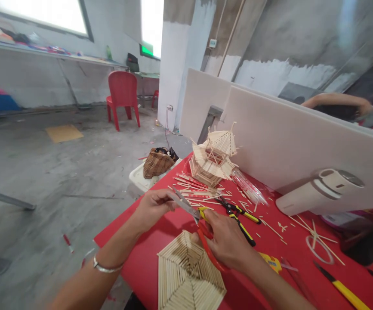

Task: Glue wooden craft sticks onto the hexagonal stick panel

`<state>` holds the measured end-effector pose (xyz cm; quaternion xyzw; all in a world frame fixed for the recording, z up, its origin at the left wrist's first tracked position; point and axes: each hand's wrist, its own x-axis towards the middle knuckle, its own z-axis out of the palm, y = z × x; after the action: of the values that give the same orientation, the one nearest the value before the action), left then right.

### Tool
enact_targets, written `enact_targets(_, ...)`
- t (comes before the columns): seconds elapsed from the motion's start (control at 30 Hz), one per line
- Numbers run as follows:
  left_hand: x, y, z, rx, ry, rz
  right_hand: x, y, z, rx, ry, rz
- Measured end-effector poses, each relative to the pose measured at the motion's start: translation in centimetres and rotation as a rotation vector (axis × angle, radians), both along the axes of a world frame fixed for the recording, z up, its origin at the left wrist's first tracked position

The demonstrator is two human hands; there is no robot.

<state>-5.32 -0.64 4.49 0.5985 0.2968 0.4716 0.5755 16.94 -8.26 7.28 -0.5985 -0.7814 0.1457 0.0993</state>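
My right hand [226,239] is closed round the red handles of a pair of scissors [189,207], whose grey blades point left. My left hand [155,206] is pinched at the blade tips, apparently on a thin wooden stick too small to make out. Just below both hands lies a flat hexagonal panel of glued sticks [188,273] on the red table [141,254]. Behind them stands a small stick-built pagoda model [214,157], with loose sticks [194,191] scattered before it.
Yellow-and-black pliers [239,213] lie right of the hands. A yellow-handled knife [343,288], a clear plastic packet [247,187] and a white tube-shaped device [318,191] lie on the table. A white partition [286,133] backs it. A plaid bag [157,162] and red chair [122,97] stand left.
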Motion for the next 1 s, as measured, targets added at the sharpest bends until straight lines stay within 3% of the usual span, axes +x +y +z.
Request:
enact_targets(0.37, -2.4, -1.9, -1.4, -0.083, -0.027, 0.095, -1.9, 0.2, -0.7, 0.044, -0.022, 0.121)
enact_targets(0.53, -3.5, -2.9, -2.5, -0.113, -0.058, 0.142, -2.5, 0.3, -0.5, -0.023, 0.022, 0.189)
enact_targets(0.77, -4.3, -3.5, -2.4, -0.168, -0.111, 0.207, -3.9, 0.7, -0.5, -0.066, -0.045, 0.197)
enact_targets(1.0, -6.4, -5.5, -4.0, -0.219, -0.137, 0.357, -5.5, 1.5, -0.4, -0.038, -0.099, 0.316)
